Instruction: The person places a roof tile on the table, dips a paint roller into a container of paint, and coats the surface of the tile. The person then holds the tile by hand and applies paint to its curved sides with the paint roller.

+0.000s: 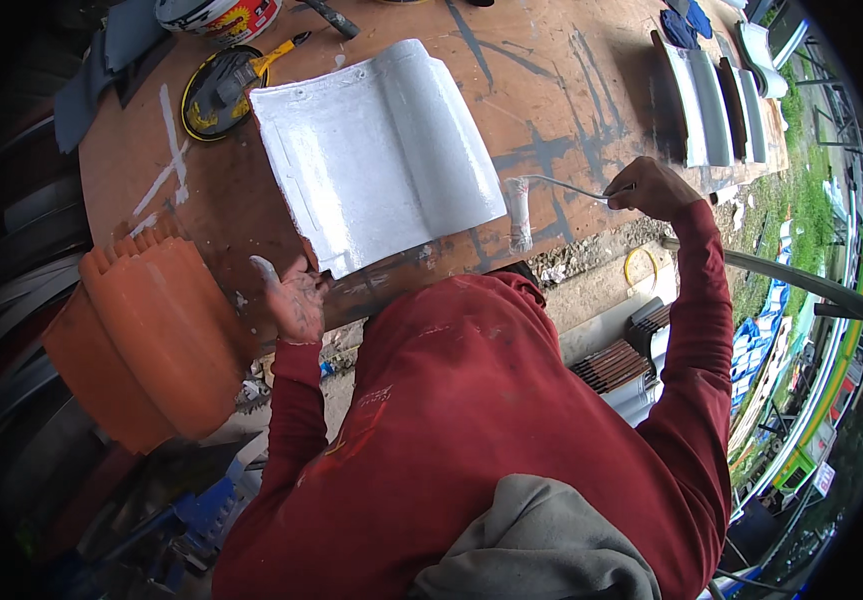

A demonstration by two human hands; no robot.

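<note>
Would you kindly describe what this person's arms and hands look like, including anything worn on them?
Both arms wear long dark red fabric sleeves reaching the wrists. The left hand and right hand are bare, with no gloves. The left hand shows smears of pale paint on fingers and palm. No watch or rings can be made out.

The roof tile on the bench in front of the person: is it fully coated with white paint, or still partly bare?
Fully coated, as far as visible: the roof tile lies flat, glossy white across its whole upper face, no orange showing.

An outdoor roof-tile painting yard: a paint-streaked plywood desk (551, 90), stacked orange roof tiles (151, 330), painted tiles drying (716, 105), a paint bucket (221, 15), grass (801, 190) beyond.
</note>
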